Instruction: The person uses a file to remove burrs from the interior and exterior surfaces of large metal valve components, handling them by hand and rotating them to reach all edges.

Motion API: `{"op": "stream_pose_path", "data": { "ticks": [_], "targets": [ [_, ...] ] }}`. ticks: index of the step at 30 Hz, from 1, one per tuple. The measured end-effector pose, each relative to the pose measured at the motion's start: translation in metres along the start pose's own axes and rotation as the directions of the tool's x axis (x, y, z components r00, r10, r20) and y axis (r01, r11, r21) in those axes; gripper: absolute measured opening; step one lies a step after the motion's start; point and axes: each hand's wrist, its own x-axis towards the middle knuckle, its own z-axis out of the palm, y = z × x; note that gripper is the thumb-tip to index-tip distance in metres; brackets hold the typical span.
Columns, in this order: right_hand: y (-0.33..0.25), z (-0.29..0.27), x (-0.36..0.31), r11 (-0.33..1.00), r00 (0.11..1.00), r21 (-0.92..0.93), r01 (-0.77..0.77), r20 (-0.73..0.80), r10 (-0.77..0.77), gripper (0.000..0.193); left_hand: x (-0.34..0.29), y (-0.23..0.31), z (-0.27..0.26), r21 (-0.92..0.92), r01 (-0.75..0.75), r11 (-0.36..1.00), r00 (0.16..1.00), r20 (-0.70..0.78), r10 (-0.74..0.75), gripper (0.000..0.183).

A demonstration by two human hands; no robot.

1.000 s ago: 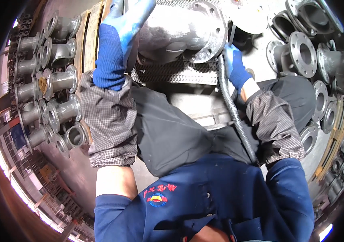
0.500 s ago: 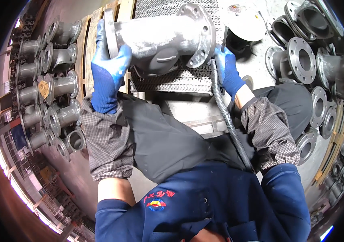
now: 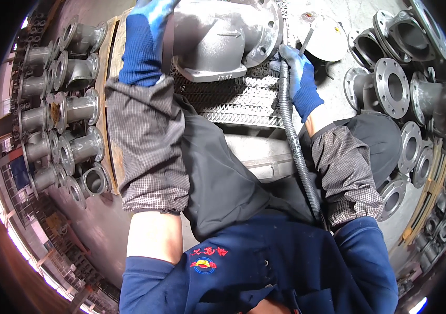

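Note:
A grey cast-metal valve body point(image 3: 212, 39) lies on the metal grating in front of me, its round end flanges to the left and right. A squarish flanged branch point(image 3: 218, 73) points toward me. My left hand point(image 3: 152, 15), in a blue glove, is closed over the left flange; its fingertips run out at the top edge. My right hand point(image 3: 297, 70), also gloved, is closed around a tool at the end of a ribbed grey hose point(image 3: 292, 125), beside the right flange. A thin metal rod point(image 3: 306, 42) sticks up from this hand; the tool's body is mostly hidden.
The grating point(image 3: 244, 107) sits next to a wooden pallet point(image 3: 116, 47). Rows of flanged castings point(image 3: 79, 110) stand at the left. More flanged castings point(image 3: 390, 86) crowd the right. A round white disc point(image 3: 330, 39) lies beyond my right hand. The hose runs down across my lap.
The valve body has turned so its branch flange faces me. My left hand has moved farther away with the left flange. My right hand has tilted, bringing the rod into clearer view.

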Motion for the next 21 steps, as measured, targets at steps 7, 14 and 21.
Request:
{"op": "stream_pose_path", "data": {
  "ticks": [7,14,21],
  "targets": [
    [-0.009,0.002,0.005,0.99,1.0,0.14,-0.001,-0.016,0.004,0.044,-0.048,0.034,0.008,-0.358,0.516,0.778,0.842,0.044,-0.538,0.047],
    [-0.005,-0.004,0.0,0.984,0.999,0.18,0.018,0.025,-0.023,0.045,-0.055,0.038,0.007,-0.372,0.546,0.751,0.821,0.061,-0.567,0.051],
    [-0.043,-0.022,-0.027,0.972,0.973,-0.172,0.162,0.195,-0.128,0.037,-0.059,0.039,-0.004,-0.369,0.565,0.738,0.805,0.051,-0.591,0.055]
  ]
}}
